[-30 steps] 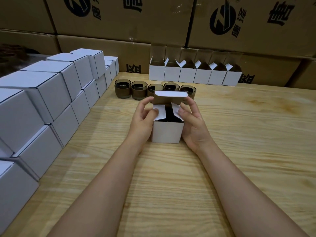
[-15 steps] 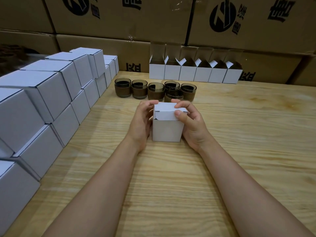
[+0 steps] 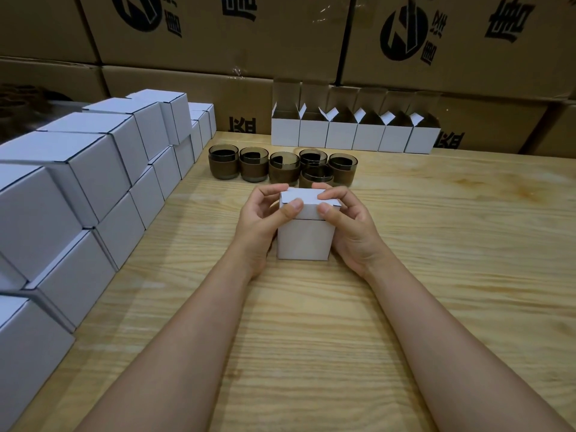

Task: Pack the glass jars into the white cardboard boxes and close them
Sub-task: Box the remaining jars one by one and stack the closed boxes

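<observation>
A small white cardboard box (image 3: 304,240) stands on the wooden table (image 3: 311,322) in front of me, its lid folded down with the front tuck flap still outside the front wall. My left hand (image 3: 260,224) grips its left side, thumb pressing on the flap. My right hand (image 3: 350,227) grips the right side, thumb on the flap too. What is inside the box is hidden. Behind it stand several dark glass jars (image 3: 254,163) in a row. Further back, a row of open white boxes (image 3: 343,135) lines the wall.
Closed white boxes (image 3: 93,169) are stacked in tiers along the left side of the table. Large brown cartons (image 3: 280,42) form a wall behind the table. Bare wood lies to the right and in front of me.
The lid, upright a second ago over the side flaps, has been folded down over the box. Both thumbs have moved onto the front flap.
</observation>
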### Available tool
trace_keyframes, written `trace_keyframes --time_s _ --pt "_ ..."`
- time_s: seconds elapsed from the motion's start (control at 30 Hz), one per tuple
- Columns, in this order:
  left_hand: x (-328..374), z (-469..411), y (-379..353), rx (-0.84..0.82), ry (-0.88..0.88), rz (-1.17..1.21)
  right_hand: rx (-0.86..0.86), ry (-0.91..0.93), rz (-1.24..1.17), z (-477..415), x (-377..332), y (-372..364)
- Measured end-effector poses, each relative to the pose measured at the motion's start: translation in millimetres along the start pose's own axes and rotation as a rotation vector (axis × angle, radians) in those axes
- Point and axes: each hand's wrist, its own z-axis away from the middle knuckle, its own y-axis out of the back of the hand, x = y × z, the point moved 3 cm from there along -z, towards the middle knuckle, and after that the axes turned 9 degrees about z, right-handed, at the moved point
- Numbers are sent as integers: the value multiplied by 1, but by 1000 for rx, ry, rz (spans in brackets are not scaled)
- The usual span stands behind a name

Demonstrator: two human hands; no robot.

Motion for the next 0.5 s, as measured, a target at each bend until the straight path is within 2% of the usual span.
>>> trace_keyframes --time_s 0.5 --pt "0 2 -4 -43 158 57 -39 -81 16 -1 3 4"
